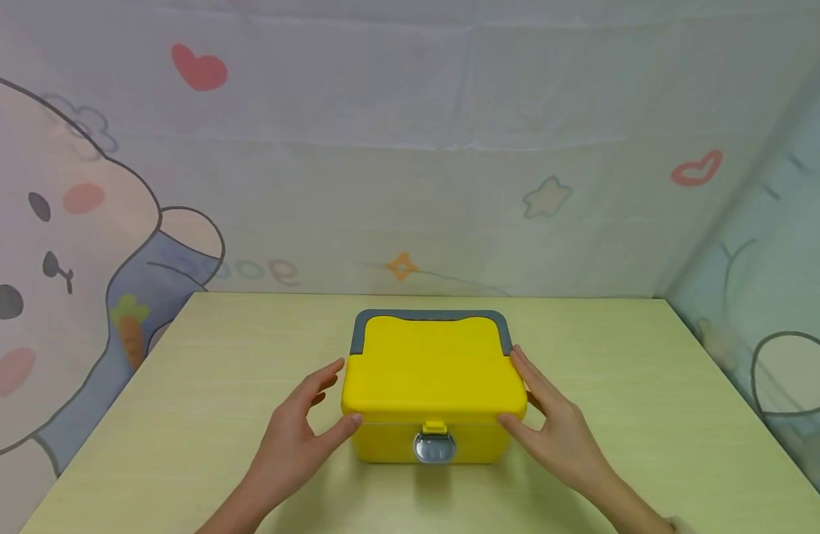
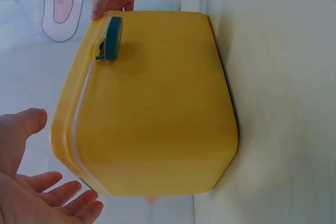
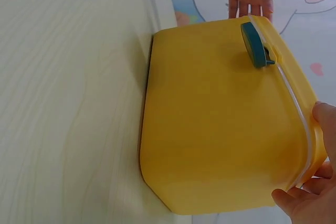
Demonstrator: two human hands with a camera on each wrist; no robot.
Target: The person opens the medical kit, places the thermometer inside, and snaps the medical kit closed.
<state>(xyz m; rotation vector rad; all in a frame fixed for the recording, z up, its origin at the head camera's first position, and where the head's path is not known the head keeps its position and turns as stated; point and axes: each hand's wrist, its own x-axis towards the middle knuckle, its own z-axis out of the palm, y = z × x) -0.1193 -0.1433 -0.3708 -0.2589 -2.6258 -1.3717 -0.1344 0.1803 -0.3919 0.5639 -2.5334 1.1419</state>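
A yellow box [image 1: 433,371] with a lid stands on the table, its grey handle [image 1: 430,314] lying along the back of the lid. At the middle of the front, a grey-teal clasp [image 2: 113,38] juts out from the wall. My left hand [image 1: 299,426] is at the box's left side, fingers spread and slightly bent. In the left wrist view, a gap shows between that thumb and the lid. On the other side, my right hand [image 1: 553,426] holds the lid's right end, thumb at the front corner and fingers along the side. The lid lies level on the box.
The pale wood-grain table [image 1: 650,408] reaches back to a cloth backdrop [image 1: 383,185] printed with hearts, a star and a cartoon animal. More printed cloth [image 1: 784,297] hangs along the right edge.
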